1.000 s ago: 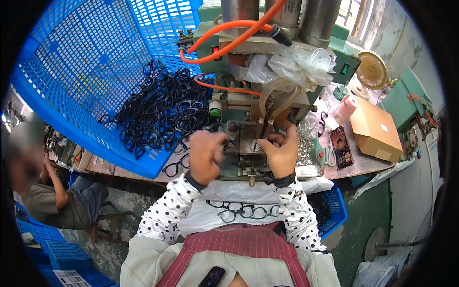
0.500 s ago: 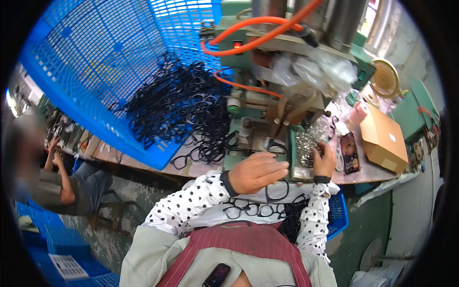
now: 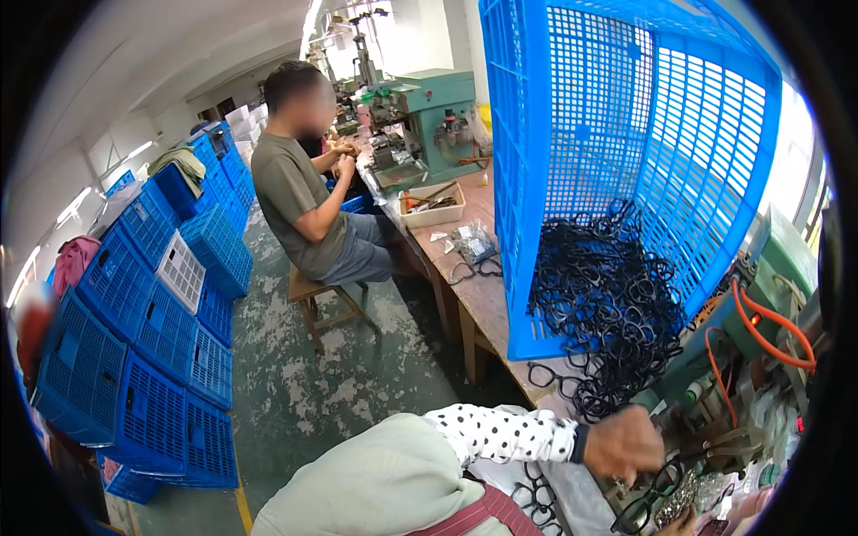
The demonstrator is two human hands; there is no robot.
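Observation:
My left hand [image 3: 623, 444], in a polka-dot sleeve, is smeared by motion over the bench's near edge. A black eyeglass frame [image 3: 651, 498] hangs at its fingertips, which appear closed on it. Low in the picture, just past that frame, part of my right hand [image 3: 681, 523] shows beside a heap of small shiny metal parts [image 3: 677, 502]. Its grip is hidden by the picture's edge. More black eyeglass frames [image 3: 534, 497] lie on white cloth at my lap. A big pile of black frames [image 3: 612, 304] spills from a tipped blue basket [image 3: 514, 179].
A green machine [image 3: 769, 259] with orange hoses [image 3: 752, 320] stands right of the basket. A co-worker [image 3: 299, 179] sits on a wooden stool [image 3: 304, 286] at the same bench. There, a white tray [image 3: 433, 214] holds tools. Stacked blue crates [image 3: 134, 375] line the left side.
My view has swung left, bringing the co-worker and crates into fuller sight and pushing my hands to the lower right. The eyeglass frame stays at my left hand.

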